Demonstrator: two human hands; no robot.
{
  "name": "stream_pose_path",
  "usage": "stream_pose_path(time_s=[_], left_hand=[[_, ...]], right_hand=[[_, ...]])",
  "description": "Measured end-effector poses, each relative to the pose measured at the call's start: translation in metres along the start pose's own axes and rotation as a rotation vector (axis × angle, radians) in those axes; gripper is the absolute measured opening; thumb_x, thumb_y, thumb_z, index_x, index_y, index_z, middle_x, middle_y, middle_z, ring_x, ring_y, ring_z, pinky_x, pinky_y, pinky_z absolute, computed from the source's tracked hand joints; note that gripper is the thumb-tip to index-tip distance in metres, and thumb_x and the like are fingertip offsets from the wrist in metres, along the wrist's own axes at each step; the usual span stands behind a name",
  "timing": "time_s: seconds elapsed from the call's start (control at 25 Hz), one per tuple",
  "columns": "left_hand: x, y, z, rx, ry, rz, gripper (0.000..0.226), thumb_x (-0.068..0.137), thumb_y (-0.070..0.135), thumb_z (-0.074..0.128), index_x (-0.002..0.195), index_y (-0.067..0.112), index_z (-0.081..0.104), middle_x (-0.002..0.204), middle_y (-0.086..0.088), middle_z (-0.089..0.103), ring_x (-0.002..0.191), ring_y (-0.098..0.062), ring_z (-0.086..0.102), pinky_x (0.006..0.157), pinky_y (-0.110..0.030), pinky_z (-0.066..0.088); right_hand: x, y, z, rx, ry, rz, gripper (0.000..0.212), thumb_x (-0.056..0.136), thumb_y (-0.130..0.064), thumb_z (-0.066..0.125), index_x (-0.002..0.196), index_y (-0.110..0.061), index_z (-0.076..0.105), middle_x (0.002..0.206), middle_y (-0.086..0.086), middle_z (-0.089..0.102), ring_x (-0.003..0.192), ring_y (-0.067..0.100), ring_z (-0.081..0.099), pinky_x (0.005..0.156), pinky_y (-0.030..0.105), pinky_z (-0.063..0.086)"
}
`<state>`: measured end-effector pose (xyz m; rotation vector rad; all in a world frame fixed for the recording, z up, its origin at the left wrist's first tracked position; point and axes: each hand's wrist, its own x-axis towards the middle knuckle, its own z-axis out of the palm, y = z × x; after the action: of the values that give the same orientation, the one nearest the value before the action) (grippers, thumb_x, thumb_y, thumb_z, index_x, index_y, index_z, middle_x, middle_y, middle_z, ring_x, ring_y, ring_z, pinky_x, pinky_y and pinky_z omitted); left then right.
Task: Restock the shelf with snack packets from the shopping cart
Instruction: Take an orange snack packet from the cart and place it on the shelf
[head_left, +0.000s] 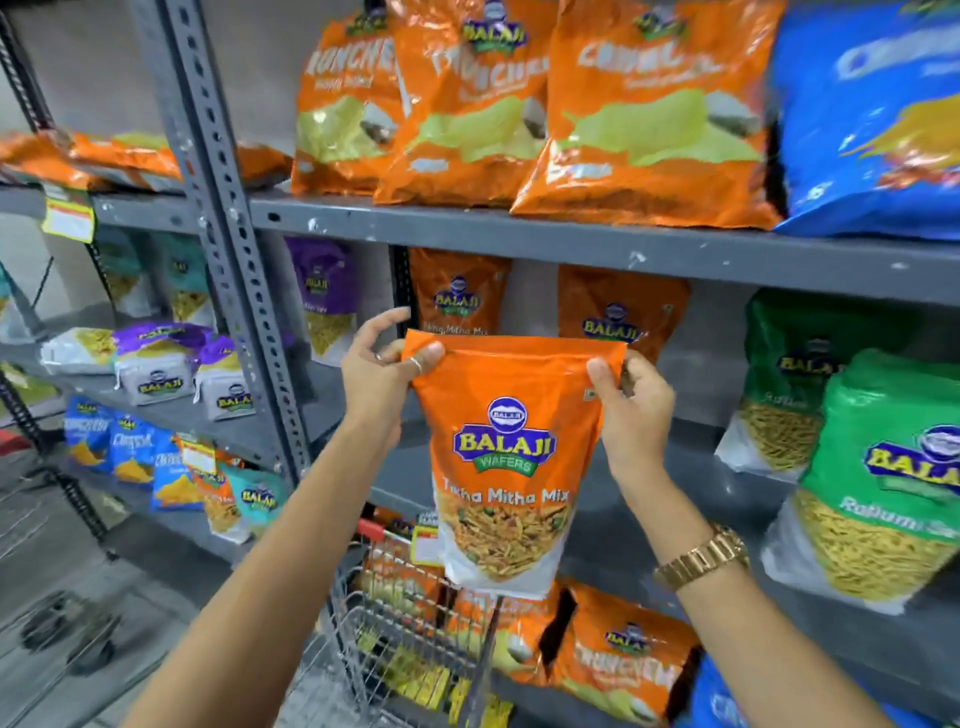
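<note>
Pinching orange packet (511, 457) corners, left hand (382, 371), right hand (631, 402)

The held orange packet (506, 457) reads "BALAJI WAFERS, Tikha Mitha Mix"; green packets (883, 499) show "BALAJI".

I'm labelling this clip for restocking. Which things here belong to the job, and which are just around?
Job:
- orange Tikha Mitha Mix packet, held at its top corners by left hand and right hand
- middle shelf
- shopping cart

Around:
- green packets
- blue packet
- purple packets
</note>
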<state>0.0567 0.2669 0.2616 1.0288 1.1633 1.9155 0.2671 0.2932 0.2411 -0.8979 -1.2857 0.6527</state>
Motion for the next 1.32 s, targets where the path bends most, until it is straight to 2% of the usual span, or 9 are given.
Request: stream_pose_path(time_s=[0.16,0.28,0.44,0.68,0.88,0.96,1.04,1.12,1.32], left_hand=[[0.005,-0.015,0.064,-0.014,0.0,-0.053,0.04,0.066,0.0,0.074,0.095,0.024,0.059,0.08,-0.003,0.065,0.075,-0.018,0.062,0.057,-0.027,0.053],[0.008,-0.031,0.108,-0.029,-0.006,-0.118,0.039,0.065,0.002,0.075,0.094,0.023,0.059,0.089,-0.007,0.064,0.084,-0.023,0.062,0.07,-0.036,0.056],[0.012,-0.046,0.152,-0.015,-0.013,-0.173,0.045,0.065,0.004,0.076,0.105,0.013,0.057,0.095,-0.01,0.065,0.089,-0.025,0.061,0.076,-0.038,0.054],[0.022,-0.06,0.182,-0.025,-0.043,-0.219,0.056,0.066,0.006,0.076,0.117,0.009,0.054,0.116,-0.018,0.063,0.102,-0.031,0.062,0.088,-0.046,0.053],[0.022,-0.056,0.179,0.103,-0.051,-0.158,0.054,0.066,0.014,0.078,0.115,0.009,0.057,0.107,-0.011,0.065,0.093,-0.021,0.06,0.082,-0.033,0.053],[0.019,-0.053,0.172,0.124,-0.059,-0.122,0.051,0.067,0.012,0.077,0.114,0.007,0.058,0.099,-0.006,0.063,0.088,-0.015,0.058,0.07,-0.018,0.052],[0.016,-0.052,0.157,0.137,-0.054,-0.087,0.047,0.068,0.009,0.076,0.111,0.004,0.058,0.094,-0.005,0.063,0.082,-0.012,0.058,0.062,-0.011,0.051],[0.013,-0.054,0.132,0.166,-0.032,-0.079,0.04,0.07,0.009,0.075,0.107,0.004,0.06,0.086,-0.003,0.064,0.078,-0.011,0.059,0.067,-0.016,0.05],[0.001,-0.071,0.033,0.295,0.005,-0.13,0.017,0.07,0.005,0.072,0.084,0.011,0.065,0.069,-0.005,0.061,0.06,-0.007,0.06,0.064,-0.024,0.048]], right_hand=[[0.032,0.006,-0.044,-0.02,0.074,-0.008,0.017,0.087,-0.018,0.057,0.07,-0.02,0.056,0.069,-0.001,0.061,0.059,0.0,0.059,0.058,0.017,0.05],[0.049,0.017,-0.073,-0.062,0.158,0.031,0.022,0.086,-0.018,0.058,0.066,-0.023,0.053,0.068,-0.001,0.06,0.061,0.008,0.057,0.061,0.028,0.049],[0.068,0.03,-0.099,-0.105,0.234,0.072,0.007,0.087,-0.017,0.057,0.085,-0.011,0.059,0.08,0.009,0.062,0.064,0.011,0.056,0.066,0.032,0.047],[0.087,0.049,-0.109,-0.167,0.36,0.098,0.026,0.086,-0.022,0.058,0.102,-0.003,0.061,0.099,0.021,0.067,0.089,0.033,0.062,0.085,0.047,0.049],[0.069,0.048,-0.095,-0.357,0.393,-0.039,0.04,0.087,-0.014,0.055,0.123,0.001,0.045,0.122,0.025,0.055,0.112,0.034,0.051,0.085,0.019,0.031],[0.058,0.051,-0.084,-0.428,0.374,-0.106,0.055,0.088,-0.015,0.053,0.136,-0.003,0.028,0.144,0.021,0.035,0.133,0.028,0.031,0.099,0.01,0.023],[0.045,0.059,-0.073,-0.508,0.329,-0.218,0.06,0.089,-0.016,0.051,0.14,-0.01,0.019,0.153,0.015,0.016,0.14,0.022,0.011,0.113,0.023,0.017],[0.028,0.068,-0.059,-0.545,0.241,-0.299,0.054,0.09,-0.013,0.051,0.138,-0.011,0.026,0.151,0.014,0.021,0.14,0.02,0.013,0.114,0.035,0.021],[-0.03,0.092,-0.003,-0.486,-0.033,-0.327,0.03,0.087,-0.013,0.051,0.117,-0.005,0.052,0.125,0.018,0.056,0.118,0.019,0.042,0.097,0.026,0.036]])
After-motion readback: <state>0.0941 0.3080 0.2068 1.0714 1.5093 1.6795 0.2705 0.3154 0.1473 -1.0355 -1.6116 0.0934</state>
